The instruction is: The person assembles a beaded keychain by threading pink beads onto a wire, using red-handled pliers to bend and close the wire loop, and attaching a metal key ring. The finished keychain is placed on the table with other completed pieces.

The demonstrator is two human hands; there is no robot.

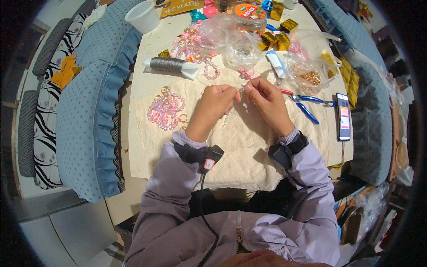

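Observation:
My left hand (pixel 214 106) and my right hand (pixel 270 103) meet over the cream cloth (pixel 231 164), fingers of both pinched together. Between the fingertips is something tiny and pale, too small to name. Below my left fingers a short strand of small pale beads (pixel 225 120) rests on the cloth. Left of that lies a pile of pink bead bracelets (pixel 163 111) with gold rings (pixel 183 118). Just beyond my hands sit a small cluster of pink beads (pixel 247 73) and a pink bead loop (pixel 211 70). Blue-handled pliers (pixel 308 113) lie right of my right hand.
A spool of grey thread (pixel 171 66) lies at the far left, near more pink bead strings (pixel 189 42). Plastic bags (pixel 242 51), a round tub (pixel 249 18) and gold boxes (pixel 281 41) crowd the back. A phone (pixel 343 116) lies at the right edge.

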